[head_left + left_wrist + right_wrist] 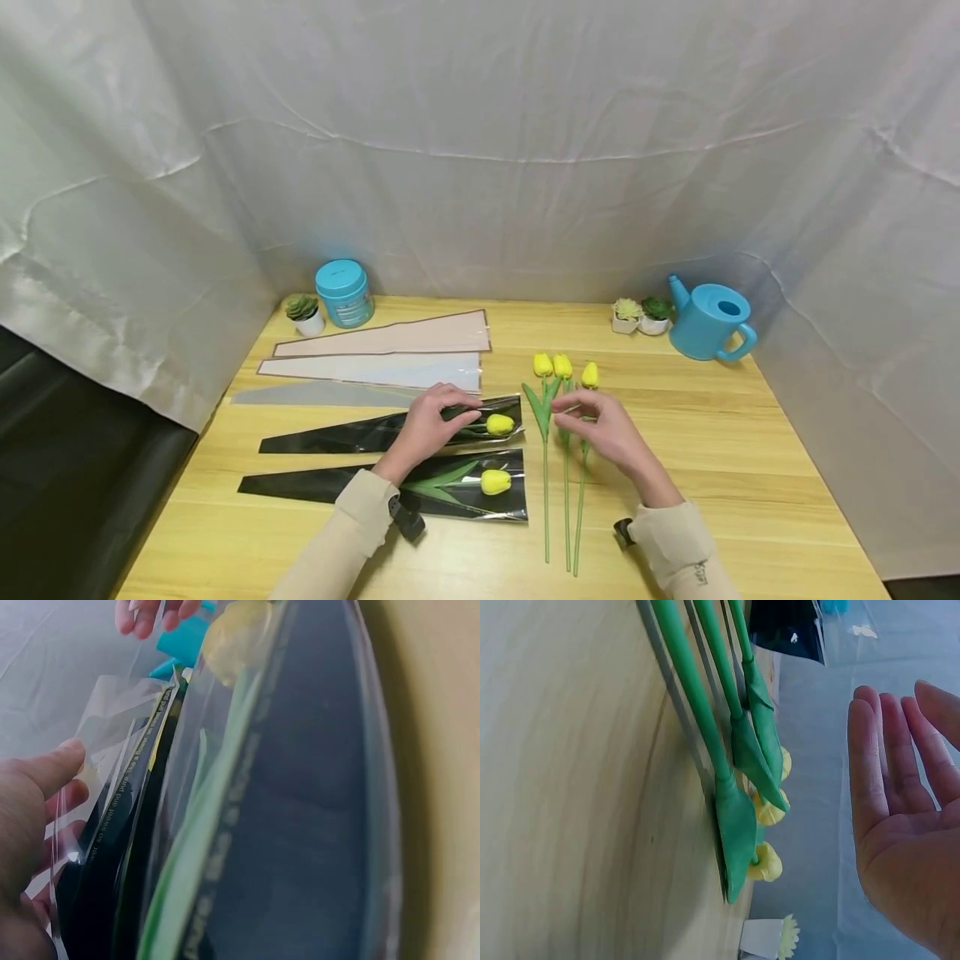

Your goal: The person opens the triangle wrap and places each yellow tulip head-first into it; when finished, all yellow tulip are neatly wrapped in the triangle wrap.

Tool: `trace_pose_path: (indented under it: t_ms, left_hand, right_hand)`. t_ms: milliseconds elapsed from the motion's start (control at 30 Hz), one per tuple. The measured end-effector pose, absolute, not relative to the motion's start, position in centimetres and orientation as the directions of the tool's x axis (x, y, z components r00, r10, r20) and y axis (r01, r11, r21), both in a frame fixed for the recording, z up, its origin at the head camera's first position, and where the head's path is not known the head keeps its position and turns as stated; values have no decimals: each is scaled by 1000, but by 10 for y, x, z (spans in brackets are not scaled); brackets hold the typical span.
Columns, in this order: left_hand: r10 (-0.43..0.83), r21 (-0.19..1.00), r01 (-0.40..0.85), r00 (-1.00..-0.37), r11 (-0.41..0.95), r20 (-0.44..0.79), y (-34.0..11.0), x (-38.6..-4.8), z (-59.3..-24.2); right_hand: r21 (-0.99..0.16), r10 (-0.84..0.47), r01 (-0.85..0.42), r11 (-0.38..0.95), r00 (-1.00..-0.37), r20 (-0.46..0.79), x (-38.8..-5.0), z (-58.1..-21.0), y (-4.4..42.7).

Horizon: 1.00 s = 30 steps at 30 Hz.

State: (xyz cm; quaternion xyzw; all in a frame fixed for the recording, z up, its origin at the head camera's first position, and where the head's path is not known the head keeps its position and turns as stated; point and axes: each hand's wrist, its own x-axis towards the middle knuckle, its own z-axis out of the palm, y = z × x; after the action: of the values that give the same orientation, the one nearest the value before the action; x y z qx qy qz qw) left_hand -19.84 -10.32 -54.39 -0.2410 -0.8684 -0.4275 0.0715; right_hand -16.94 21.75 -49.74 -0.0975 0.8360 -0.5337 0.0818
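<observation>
My left hand (435,417) lies over the upper black flower sleeve (322,437), thumb and fingers apart beside the yellow tulip (500,425) inside it. In the left wrist view, the thumb (56,769) is at the sleeve's clear film (105,712). Below it lies a second black sleeve (300,487) holding another yellow tulip (495,482). My right hand (607,429) hovers over three loose yellow tulips (546,500), whose stems run toward me. Its fingers (866,750) bend gently, with nothing seen between them and the thumb in the right wrist view.
Pink (390,335), white (375,368) and grey (315,393) sleeves lie behind the black ones. At the back left stand a potted succulent (307,321) and a blue-lidded jar (345,292). Two small succulents (626,317) and a blue watering can (705,325) stand back right.
</observation>
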Motion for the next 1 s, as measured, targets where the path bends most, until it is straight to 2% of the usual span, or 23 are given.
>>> trace_pose_path:
  t_ms: [500, 700, 1000]
  left_hand:
    - [393, 715, 468, -874, 520, 287, -109, -198, -543]
    - [360, 727, 434, -893, 532, 270, -117, -208, -539]
    - [338, 705, 361, -924, 611, 180, -139, -236, -538]
  right_hand:
    - [-872, -194, -97, 480, -981, 3, -157, -488, 239]
    - [-874, -191, -112, 473, -981, 22, -149, -490, 252]
    - [-879, -153, 22, 476, -982, -107, -138, -504, 266]
